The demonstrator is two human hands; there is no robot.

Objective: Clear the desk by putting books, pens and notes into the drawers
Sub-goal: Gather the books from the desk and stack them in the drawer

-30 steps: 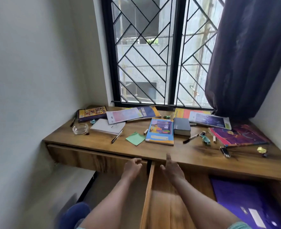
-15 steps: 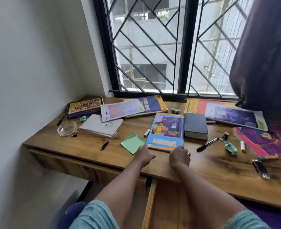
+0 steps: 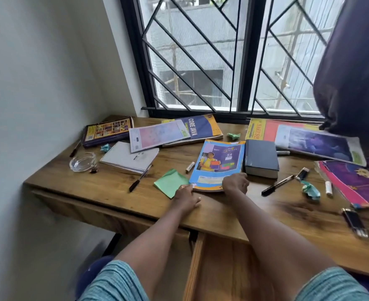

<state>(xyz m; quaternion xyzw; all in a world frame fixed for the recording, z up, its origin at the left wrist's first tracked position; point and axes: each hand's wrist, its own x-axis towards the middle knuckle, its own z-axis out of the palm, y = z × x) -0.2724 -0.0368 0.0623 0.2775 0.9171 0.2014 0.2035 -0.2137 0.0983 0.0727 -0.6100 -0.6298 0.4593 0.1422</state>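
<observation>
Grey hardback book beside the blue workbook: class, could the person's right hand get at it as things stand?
Probably yes. The right hand holds the near edge of the blue workbook, and the grey hardback book lies just beyond it to the right, with nothing on top and bare desk between.

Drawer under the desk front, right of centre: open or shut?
Open. The drawer sticks out past the front edge of the desk, and its side wall and wooden bottom are in plain view.
</observation>
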